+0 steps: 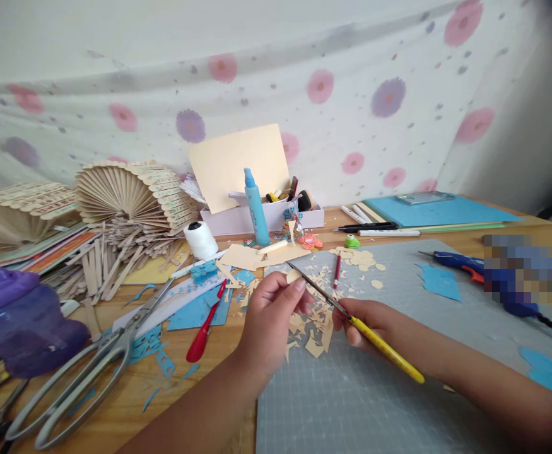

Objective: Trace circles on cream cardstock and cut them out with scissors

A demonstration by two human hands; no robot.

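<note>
My left hand [267,318] pinches a small cream paper piece [293,275] between thumb and fingertips. In my right hand [382,328] is a pair of scissors [385,350] with yellow handles; its dark blades point up and left, right beside the paper piece. Whether the blades touch the paper, I cannot tell. Cream paper scraps [314,345] lie below and around both hands on the grey cutting mat [323,403]. Just beyond are several round cream paper discs [358,257] and a short dark red pencil [337,272].
Large metal scissors [115,353], a red-handled cutter [200,340] and a purple container [24,321] are on the left. Behind stand a thread spool [200,241], a blue glue bottle [257,211] and popsicle-stick fans [134,192]. A blue glue gun [512,293] lies right.
</note>
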